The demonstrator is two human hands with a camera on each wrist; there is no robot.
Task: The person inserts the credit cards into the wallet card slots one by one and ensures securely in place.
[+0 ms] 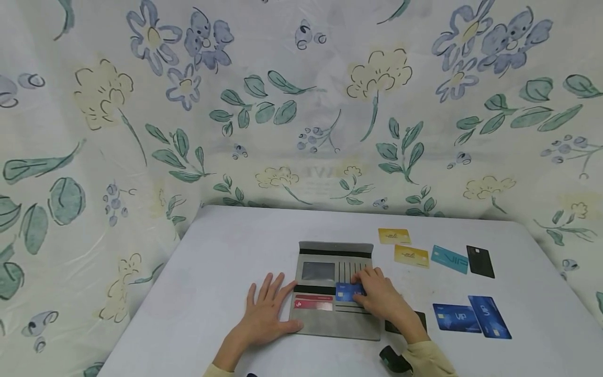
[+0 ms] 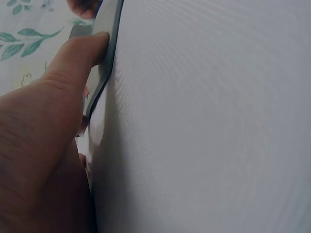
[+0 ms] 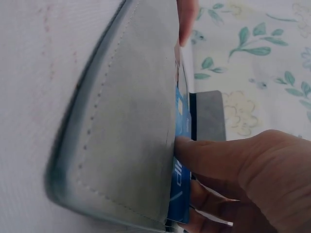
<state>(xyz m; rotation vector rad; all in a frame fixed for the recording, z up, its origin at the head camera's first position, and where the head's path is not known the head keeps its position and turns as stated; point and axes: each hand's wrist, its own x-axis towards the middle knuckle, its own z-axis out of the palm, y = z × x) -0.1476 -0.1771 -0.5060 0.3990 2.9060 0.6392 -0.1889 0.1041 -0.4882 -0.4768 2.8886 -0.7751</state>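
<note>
A grey wallet [image 1: 332,323] lies unfolded on the white table, with a clear window, rows of card slots and a red card [image 1: 313,303] in its left slots. My right hand [image 1: 380,294] pinches a blue VIP card [image 1: 345,291] at the right-hand slots; the card's lower part is hidden behind the slot edge. In the right wrist view the thumb [image 3: 206,155] presses on the card's face, with the other fingers behind it. With fingers spread, my left hand [image 1: 268,320] rests flat at the wallet's left side, its thumb on the lower left edge.
Two yellow cards [image 1: 394,236], a teal VIP card [image 1: 449,259] and a black card [image 1: 480,261] lie at the back right. Two overlapping blue VIP cards [image 1: 457,318] are nearer. Another dark card [image 1: 419,317] lies partly under my right wrist. Flowered cloth [image 1: 282,157] hangs behind the table.
</note>
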